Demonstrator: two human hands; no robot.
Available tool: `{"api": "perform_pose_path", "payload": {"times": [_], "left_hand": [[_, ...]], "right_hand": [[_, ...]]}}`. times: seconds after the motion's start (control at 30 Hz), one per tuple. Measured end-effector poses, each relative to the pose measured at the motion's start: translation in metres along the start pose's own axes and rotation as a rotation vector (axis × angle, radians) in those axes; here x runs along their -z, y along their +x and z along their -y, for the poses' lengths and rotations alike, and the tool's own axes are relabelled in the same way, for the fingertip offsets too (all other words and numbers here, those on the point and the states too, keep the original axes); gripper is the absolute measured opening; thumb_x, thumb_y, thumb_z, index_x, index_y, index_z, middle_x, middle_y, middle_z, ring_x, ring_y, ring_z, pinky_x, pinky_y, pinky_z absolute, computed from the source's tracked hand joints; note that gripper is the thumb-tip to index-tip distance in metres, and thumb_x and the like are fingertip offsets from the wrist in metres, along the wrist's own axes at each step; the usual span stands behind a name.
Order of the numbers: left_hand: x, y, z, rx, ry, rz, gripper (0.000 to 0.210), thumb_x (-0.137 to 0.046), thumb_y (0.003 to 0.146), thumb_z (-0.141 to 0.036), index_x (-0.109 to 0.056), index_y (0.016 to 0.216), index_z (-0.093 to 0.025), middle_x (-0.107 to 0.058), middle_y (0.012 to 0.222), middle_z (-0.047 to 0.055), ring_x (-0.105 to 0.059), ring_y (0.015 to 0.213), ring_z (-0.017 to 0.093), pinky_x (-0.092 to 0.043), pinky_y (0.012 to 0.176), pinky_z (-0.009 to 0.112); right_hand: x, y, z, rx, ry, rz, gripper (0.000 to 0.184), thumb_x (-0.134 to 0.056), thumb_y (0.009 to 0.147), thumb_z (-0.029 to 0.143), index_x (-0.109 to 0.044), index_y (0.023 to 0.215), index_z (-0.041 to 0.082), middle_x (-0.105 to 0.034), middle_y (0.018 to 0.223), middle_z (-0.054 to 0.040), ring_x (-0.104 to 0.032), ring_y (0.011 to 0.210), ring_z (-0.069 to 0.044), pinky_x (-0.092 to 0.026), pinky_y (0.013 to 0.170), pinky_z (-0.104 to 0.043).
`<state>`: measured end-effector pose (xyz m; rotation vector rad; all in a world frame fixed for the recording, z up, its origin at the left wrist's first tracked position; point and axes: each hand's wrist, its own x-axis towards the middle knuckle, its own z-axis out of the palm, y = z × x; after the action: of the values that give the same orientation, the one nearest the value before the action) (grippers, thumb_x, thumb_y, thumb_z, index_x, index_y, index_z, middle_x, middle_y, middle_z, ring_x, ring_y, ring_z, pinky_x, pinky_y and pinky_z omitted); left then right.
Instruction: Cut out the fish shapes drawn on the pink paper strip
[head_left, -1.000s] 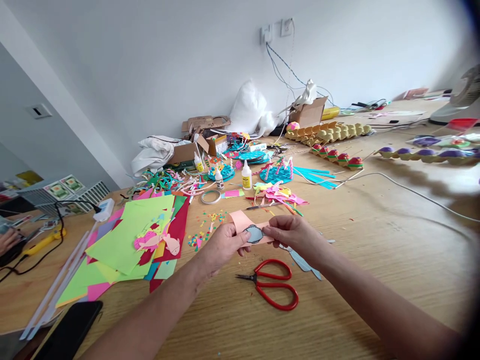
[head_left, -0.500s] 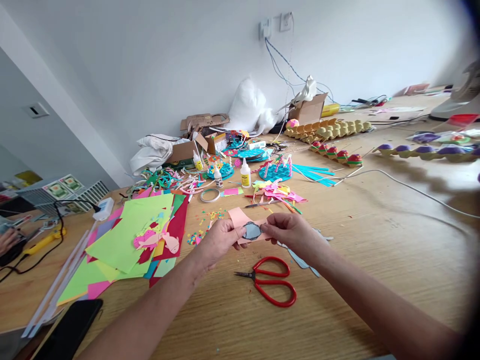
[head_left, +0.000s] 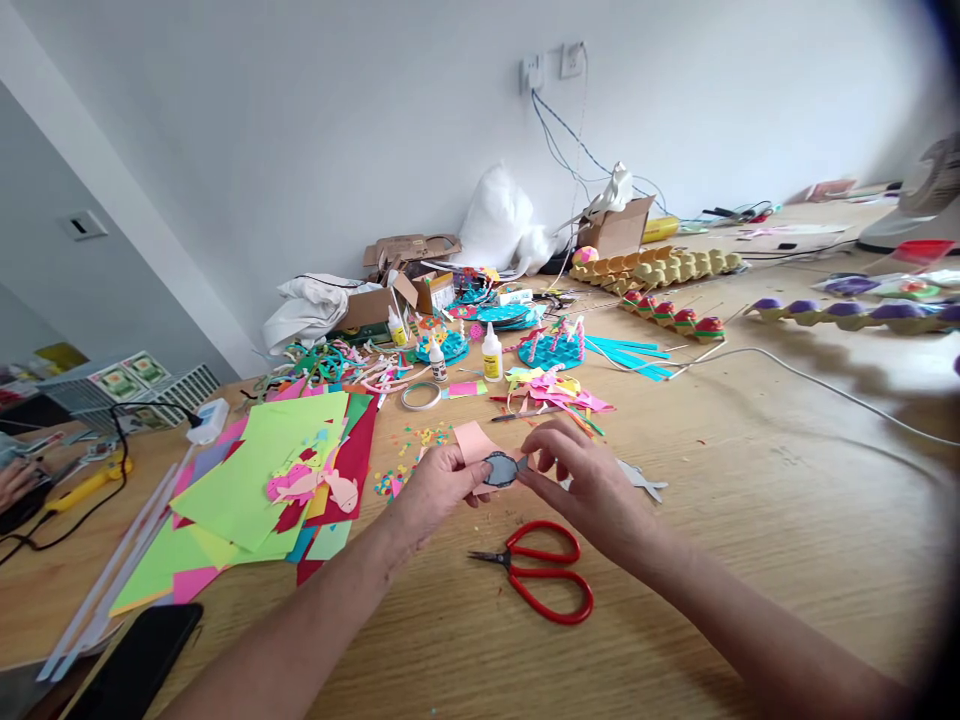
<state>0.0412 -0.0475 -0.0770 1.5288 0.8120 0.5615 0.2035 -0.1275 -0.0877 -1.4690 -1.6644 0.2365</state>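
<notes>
A small grey fish cutout (head_left: 501,469) with a dark outline lies on a piece of pale pink paper (head_left: 474,441). My left hand (head_left: 448,480) pinches both together, its thumb on the fish's head end. At the tail end is my right hand (head_left: 574,470), fingers curved and spread apart, with the thumb at the paper's edge. Red-handled scissors (head_left: 534,570) lie below the hands, blades pointing left. Partly hidden behind my right hand are grey fish-shaped cutouts (head_left: 641,480) on the table.
To the left is a stack of coloured paper (head_left: 262,450) with pink fish cutouts (head_left: 341,490) on top. Behind the hands stand a glue bottle (head_left: 492,358) and a tape roll (head_left: 421,396). A phone (head_left: 139,660) lies front left. Another person's hand (head_left: 15,480) shows at far left.
My right fingers have lifted and spread from their pinch at the paper, uncovering the fish's tail. My left hand keeps its hold. The view has shifted slightly.
</notes>
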Motion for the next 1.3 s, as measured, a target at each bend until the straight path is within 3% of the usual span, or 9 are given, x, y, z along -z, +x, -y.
{"api": "perform_pose_path", "payload": {"times": [0.17, 0.3, 0.37, 0.5, 0.63, 0.73, 0.93, 1.1, 1.3], "left_hand": [[-0.005, -0.007, 0.001, 0.012, -0.020, -0.002, 0.028, -0.068, 0.065, -0.039, -0.066, 0.068, -0.012, -0.060, 0.058, 0.002, -0.052, 0.053, 0.011, -0.039, 0.050, 0.021], [-0.003, -0.013, 0.005, 0.014, -0.027, 0.034, 0.042, -0.059, 0.072, -0.053, -0.066, 0.074, -0.012, -0.062, 0.066, 0.004, -0.055, 0.059, 0.013, -0.043, 0.055, 0.024], [0.002, -0.015, 0.008, -0.036, 0.025, -0.008, 0.041, -0.058, 0.074, -0.052, -0.063, 0.066, -0.012, -0.058, 0.060, 0.002, -0.050, 0.057, 0.012, -0.040, 0.056, 0.023], [0.014, -0.018, 0.011, -0.070, 0.050, -0.089, 0.038, -0.061, 0.072, -0.048, -0.058, 0.059, -0.013, -0.053, 0.057, -0.001, -0.045, 0.059, 0.011, -0.036, 0.058, 0.022], [0.017, -0.029, 0.007, -0.026, -0.088, -0.138, 0.030, -0.069, 0.067, -0.042, -0.062, 0.066, -0.013, -0.057, 0.063, -0.001, -0.049, 0.065, 0.012, -0.039, 0.062, 0.022], [0.014, -0.038, 0.001, 0.000, -0.231, -0.145, 0.025, -0.073, 0.065, -0.035, -0.065, 0.077, -0.015, -0.063, 0.072, 0.001, -0.054, 0.070, 0.013, -0.042, 0.066, 0.023], [0.009, -0.047, -0.001, 0.007, -0.390, -0.144, 0.027, -0.072, 0.067, -0.026, -0.068, 0.093, -0.020, -0.069, 0.087, 0.002, -0.059, 0.078, 0.014, -0.046, 0.076, 0.024], [0.005, -0.039, 0.010, 0.010, -0.429, -0.181, 0.026, -0.074, 0.065, -0.023, -0.069, 0.090, -0.020, -0.067, 0.077, -0.001, -0.057, 0.071, 0.011, -0.046, 0.071, 0.020], [0.005, -0.038, 0.013, -0.001, -0.420, -0.207, 0.028, -0.073, 0.067, -0.024, -0.067, 0.093, -0.020, -0.067, 0.080, 0.000, -0.057, 0.073, 0.011, -0.046, 0.073, 0.021]], "right_hand": [[-0.004, -0.002, 0.000, -0.030, -0.029, 0.105, 0.006, -0.059, 0.078, 0.013, -0.057, 0.081, 0.018, -0.057, 0.088, -0.0052, -0.056, 0.073, -0.016, -0.045, 0.061, -0.028], [-0.005, -0.006, 0.000, -0.097, 0.071, 0.147, 0.011, -0.063, 0.074, 0.013, -0.055, 0.069, 0.018, -0.057, 0.086, -0.0039, -0.055, 0.074, -0.015, -0.045, 0.061, -0.027], [0.001, -0.008, -0.005, -0.122, 0.137, 0.166, 0.011, -0.062, 0.073, 0.016, -0.055, 0.065, 0.018, -0.058, 0.086, -0.0035, -0.054, 0.074, -0.015, -0.045, 0.060, -0.025], [0.025, 0.000, -0.036, -0.311, 0.196, 0.156, 0.013, -0.059, 0.072, 0.026, -0.052, 0.063, 0.020, -0.051, 0.055, 0.0039, -0.047, 0.052, -0.011, -0.035, 0.046, -0.022], [0.047, 0.018, -0.079, -0.433, 0.078, 0.143, 0.014, -0.059, 0.069, 0.028, -0.054, 0.061, 0.019, -0.057, 0.052, 0.0031, -0.051, 0.052, -0.012, -0.039, 0.050, -0.023], [0.051, 0.027, -0.101, -0.480, 0.007, 0.159, 0.009, -0.060, 0.067, 0.023, -0.056, 0.062, 0.018, -0.058, 0.050, 0.0028, -0.054, 0.049, -0.012, -0.040, 0.049, -0.023], [0.042, 0.028, -0.118, -0.476, -0.171, 0.210, 0.006, -0.057, 0.069, 0.018, -0.060, 0.064, 0.017, -0.060, 0.055, 0.0006, -0.056, 0.054, -0.014, -0.039, 0.051, -0.024], [0.046, 0.019, -0.113, -0.393, -0.313, 0.202, 0.010, -0.054, 0.075, 0.022, -0.063, 0.075, 0.017, -0.065, 0.086, -0.0073, -0.058, 0.081, -0.021, -0.040, 0.068, -0.030], [0.042, 0.012, -0.089, -0.301, -0.269, 0.492, 0.012, -0.054, 0.077, 0.024, -0.063, 0.071, 0.018, -0.062, 0.062, 0.0005, -0.056, 0.058, -0.015, -0.038, 0.053, -0.023]]}}
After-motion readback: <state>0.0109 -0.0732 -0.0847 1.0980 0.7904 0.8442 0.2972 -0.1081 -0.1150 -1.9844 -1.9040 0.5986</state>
